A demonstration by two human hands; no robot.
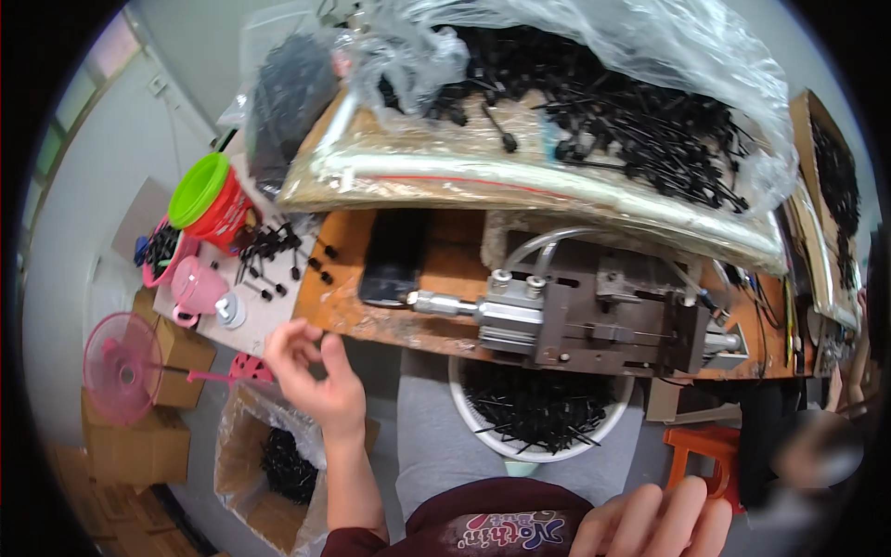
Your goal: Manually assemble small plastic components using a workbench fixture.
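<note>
My left hand [320, 381] is raised over the gap left of my lap, near the bench edge. Its fingers are loosely bent, the thumb stands apart, and nothing shows in it. Close to my chest at the lower right is my right hand [654, 524], fingers bent side by side; whatever they may hold is hidden. In front of me a small metal bench machine [594, 325] with an air cylinder and clear hoses sits on the wooden bench [348, 320]. A white round basket [455, 408] full of thin black parts [538, 399] rests on my lap, under the machine.
A plastic-lined tray [445, 176] heaped with black stemmed parts spans the back. At left stand a red and green bucket [209, 200], a pink mug [195, 283] and a pink fan [122, 367]. A lined box [246, 464] is on the floor; an orange stool [705, 446] stands right, near another person.
</note>
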